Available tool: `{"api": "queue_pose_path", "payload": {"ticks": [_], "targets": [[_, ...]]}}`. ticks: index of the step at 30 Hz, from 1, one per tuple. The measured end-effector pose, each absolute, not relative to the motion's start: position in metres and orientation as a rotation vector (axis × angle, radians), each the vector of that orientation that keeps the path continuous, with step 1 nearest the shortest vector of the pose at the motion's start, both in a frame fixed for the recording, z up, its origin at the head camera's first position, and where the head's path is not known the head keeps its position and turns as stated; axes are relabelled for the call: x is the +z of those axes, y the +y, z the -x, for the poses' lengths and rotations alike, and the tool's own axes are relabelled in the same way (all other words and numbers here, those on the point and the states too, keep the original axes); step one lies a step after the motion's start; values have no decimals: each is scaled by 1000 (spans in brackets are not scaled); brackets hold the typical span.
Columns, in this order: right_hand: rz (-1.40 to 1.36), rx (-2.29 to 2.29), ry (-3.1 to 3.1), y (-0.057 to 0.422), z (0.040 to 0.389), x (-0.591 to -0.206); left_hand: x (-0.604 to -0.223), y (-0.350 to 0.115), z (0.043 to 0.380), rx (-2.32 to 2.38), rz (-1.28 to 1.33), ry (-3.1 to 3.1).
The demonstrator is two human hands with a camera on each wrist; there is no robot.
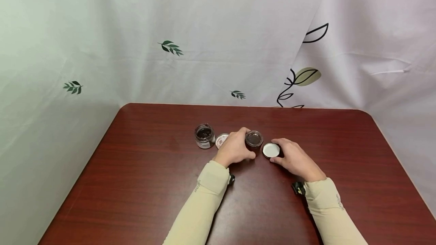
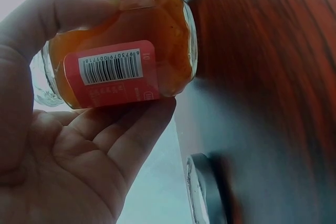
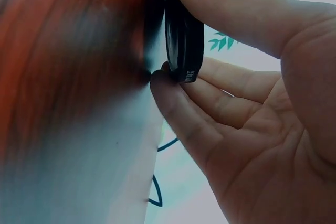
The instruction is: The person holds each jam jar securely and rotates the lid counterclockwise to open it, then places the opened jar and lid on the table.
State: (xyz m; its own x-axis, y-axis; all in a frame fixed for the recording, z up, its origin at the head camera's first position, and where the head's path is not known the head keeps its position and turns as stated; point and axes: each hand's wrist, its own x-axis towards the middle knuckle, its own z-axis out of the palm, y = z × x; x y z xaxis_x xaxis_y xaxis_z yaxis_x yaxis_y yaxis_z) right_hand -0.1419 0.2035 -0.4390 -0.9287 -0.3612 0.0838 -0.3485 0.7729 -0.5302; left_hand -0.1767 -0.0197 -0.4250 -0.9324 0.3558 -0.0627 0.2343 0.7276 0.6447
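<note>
In the head view my left hand [image 1: 234, 149] grips a glass jar [image 1: 254, 140] without its lid, its mouth upward. The left wrist view shows orange-brown contents and a red label [image 2: 113, 72] with a barcode, thumb on one side and fingers on the other. To the right of the jar, my right hand [image 1: 297, 158] pinches a black jar lid [image 3: 185, 38] by its edge. Its white inside [image 1: 271, 150] faces up, and it is held close over the tabletop. Beyond my left hand lies a second lid [image 1: 222, 139], partly hidden by that hand.
Left of the second lid stands another lidless glass jar [image 1: 204, 137] with dark contents and a pale label. Everything is on a reddish-brown wooden table [image 1: 153, 184]. A white cloth [image 1: 218, 41] with leaf prints hangs behind the table's far edge.
</note>
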Motion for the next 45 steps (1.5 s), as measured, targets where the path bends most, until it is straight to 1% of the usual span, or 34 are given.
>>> {"api": "queue_pose_path", "payload": {"ticks": [17, 45], "targets": [[619, -806, 2980, 199, 141, -441, -425, -20, 176, 990, -476, 2740], [643, -844, 2990, 196, 141, -441, -424, -23, 175, 996, -499, 2712]]}}
